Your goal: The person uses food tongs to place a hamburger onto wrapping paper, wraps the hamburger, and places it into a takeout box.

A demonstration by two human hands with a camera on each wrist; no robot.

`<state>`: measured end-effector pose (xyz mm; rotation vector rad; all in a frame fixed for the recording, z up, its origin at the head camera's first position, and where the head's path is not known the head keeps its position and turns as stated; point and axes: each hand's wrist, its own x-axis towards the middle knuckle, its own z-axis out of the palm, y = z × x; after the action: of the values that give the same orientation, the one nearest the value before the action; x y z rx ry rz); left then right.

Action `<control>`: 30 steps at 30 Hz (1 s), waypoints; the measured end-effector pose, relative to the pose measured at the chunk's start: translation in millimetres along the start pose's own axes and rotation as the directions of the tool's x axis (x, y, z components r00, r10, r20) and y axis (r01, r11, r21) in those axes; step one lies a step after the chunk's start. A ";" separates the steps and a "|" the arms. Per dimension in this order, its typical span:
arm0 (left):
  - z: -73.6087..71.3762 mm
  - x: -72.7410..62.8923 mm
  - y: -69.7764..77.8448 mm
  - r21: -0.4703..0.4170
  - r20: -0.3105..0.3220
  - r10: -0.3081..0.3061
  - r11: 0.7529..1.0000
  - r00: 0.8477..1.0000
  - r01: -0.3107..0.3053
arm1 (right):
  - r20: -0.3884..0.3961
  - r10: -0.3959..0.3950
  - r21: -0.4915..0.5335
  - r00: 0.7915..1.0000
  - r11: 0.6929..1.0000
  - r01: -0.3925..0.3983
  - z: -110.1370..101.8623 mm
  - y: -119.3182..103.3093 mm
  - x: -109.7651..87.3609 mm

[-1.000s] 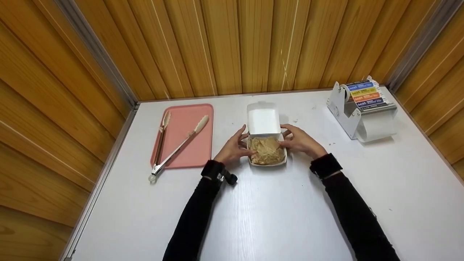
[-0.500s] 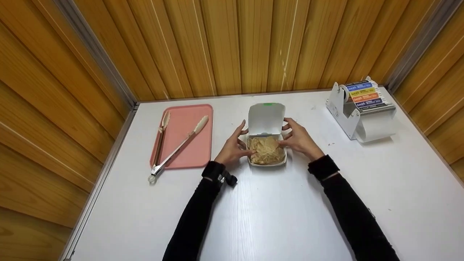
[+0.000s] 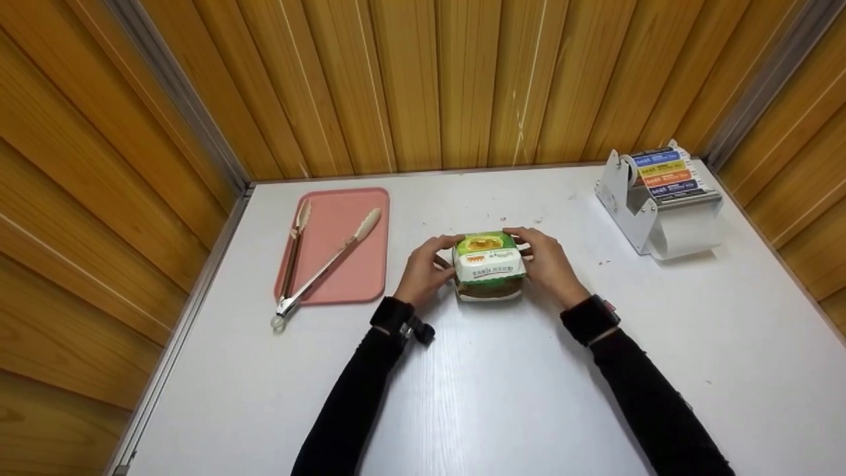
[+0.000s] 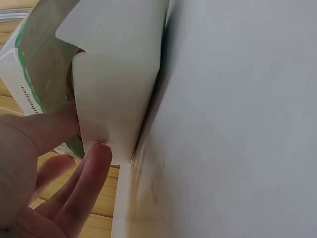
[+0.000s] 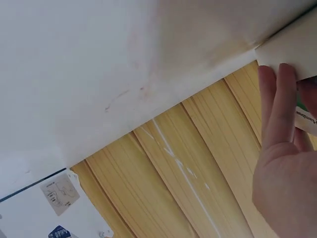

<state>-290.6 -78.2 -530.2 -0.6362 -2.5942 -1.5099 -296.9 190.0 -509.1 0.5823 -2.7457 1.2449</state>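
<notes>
A green and white hamburger box [image 3: 490, 261] stands on the white table with its printed lid folded over. The lid's front edge hangs over the base, and a brown strip shows beneath it. My left hand [image 3: 424, 268] holds the box's left side, index finger up at the lid's back corner. In the left wrist view, its thumb lies at the gap between lid and base, and a fingertip [image 4: 102, 148] touches the white side wall. On the other side, my right hand [image 3: 550, 268] grips the box, with fingers [image 5: 282, 99] against its wall. The wrapped contents are hidden.
A pink tray [image 3: 344, 271] lies to the left, bearing tongs [image 3: 330, 264] whose handle end sticks out over the tray's near edge. At the back right stands a metal label dispenser [image 3: 661, 198] with coloured rolls. Wood-patterned walls [image 3: 462, 86] border the table.
The lid has swung from standing open at the back, over towards me and down onto the box, covering the brown-paper-wrapped thing inside. Both hands have shifted from the base to the lid's sides.
</notes>
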 end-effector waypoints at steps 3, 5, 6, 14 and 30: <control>1.2 -0.9 3.3 0.043 0.003 0.003 0.999 1.000 -0.003 | 0.046 -0.012 0.012 0.999 1.000 0.012 -2.8 2.0 -3.7; 2.3 -0.9 5.1 0.085 0.002 0.021 0.996 1.000 -0.021 | 0.087 -0.029 0.030 0.996 0.999 0.026 -5.8 4.0 -7.5; 2.8 -0.9 5.9 0.109 0.001 0.033 0.994 0.999 -0.033 | 0.105 -0.037 0.035 0.994 0.999 0.034 -7.4 5.2 -9.8; -7.9 -7.5 17.8 0.184 0.168 0.030 0.981 0.985 -0.061 | 0.171 -0.034 0.102 0.985 0.995 0.016 -9.7 8.1 -20.6; -2.5 -19.4 27.3 0.265 0.232 -0.066 0.964 0.971 0.002 | 0.190 -0.024 0.107 0.982 0.994 0.004 -10.7 3.6 -22.3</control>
<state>-262.7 -74.7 -511.9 -0.7882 -2.9286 -1.1249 -278.5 207.0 -509.4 0.7676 -2.8347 1.4082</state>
